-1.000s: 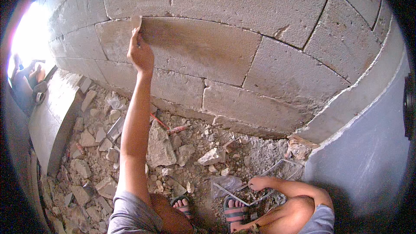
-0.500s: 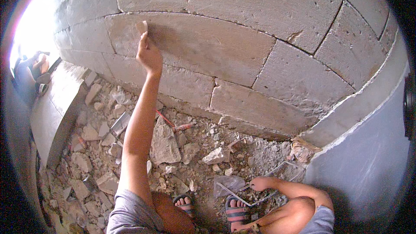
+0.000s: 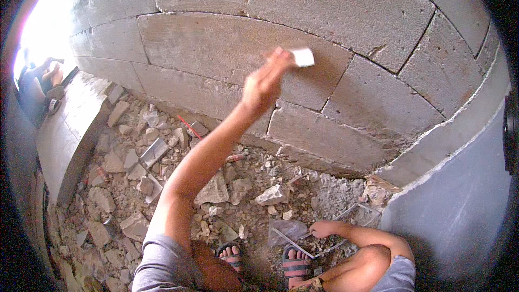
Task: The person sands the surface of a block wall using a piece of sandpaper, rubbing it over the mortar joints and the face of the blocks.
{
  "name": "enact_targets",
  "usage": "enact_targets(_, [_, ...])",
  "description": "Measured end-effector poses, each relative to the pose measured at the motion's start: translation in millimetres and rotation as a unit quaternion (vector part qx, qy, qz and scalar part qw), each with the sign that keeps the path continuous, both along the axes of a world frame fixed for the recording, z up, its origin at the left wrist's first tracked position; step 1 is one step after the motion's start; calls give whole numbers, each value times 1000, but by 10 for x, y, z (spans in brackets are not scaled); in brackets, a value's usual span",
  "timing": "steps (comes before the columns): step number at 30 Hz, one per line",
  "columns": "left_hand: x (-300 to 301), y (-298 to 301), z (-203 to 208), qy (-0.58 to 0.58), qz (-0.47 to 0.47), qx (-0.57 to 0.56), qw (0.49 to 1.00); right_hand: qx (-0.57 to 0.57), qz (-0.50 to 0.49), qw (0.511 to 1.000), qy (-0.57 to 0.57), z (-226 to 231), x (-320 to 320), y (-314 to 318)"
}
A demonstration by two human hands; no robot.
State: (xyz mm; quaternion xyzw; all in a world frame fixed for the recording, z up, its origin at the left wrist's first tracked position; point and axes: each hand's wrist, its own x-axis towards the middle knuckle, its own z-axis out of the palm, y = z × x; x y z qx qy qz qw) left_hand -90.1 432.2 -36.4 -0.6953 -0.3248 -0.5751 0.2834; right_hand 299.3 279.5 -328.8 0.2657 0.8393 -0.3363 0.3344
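My left hand [image 3: 265, 84] reaches up to a wall of large grey blocks [image 3: 211, 35]. Its fingers are closed on a small flat tool with a pale, wide end [image 3: 302, 57]; motion blurs it, and I cannot tell whether it is a scraper or a brush. The pale end lies at or very near the face of a long block, close to that block's right end. Low on the right, my right hand [image 3: 323, 229] is closed by my right knee, its fingers mostly hidden. Beside it are a bent, thin whitish strip [image 3: 294, 244] and a piece of clear plastic [image 3: 291, 230].
Broken stones and rubble [image 3: 135, 224] cover the ground along the wall's foot. A thin red stick [image 3: 189, 126] lies among them. A large slab [image 3: 70, 124] leans at the left, with another person [image 3: 40, 81] beyond it. A smooth grey-blue surface [image 3: 454, 205] stands at the right.
My left hand has swept right across the block face with the tool, and the tool's pale end now points right instead of up. My right hand has hardly moved.
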Motion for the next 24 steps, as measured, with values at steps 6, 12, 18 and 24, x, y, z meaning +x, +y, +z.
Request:
enact_targets(6, [543,-153,-299,56,-163,-206,963,18,14,999,-29,40,-96,28])
enact_targets(12, [501,-104,-79,-262,-229,-304,887,18,6,1000,-20,183,-109,-19])
enact_targets(18, [413,-332,120,-296,-254,-422,819,-43,-54,993,-93,533,-262,-47])
enact_targets(24, [692,-376,139,-146,-273,-381,871,2,-18,1000,18,-103,50,-5])
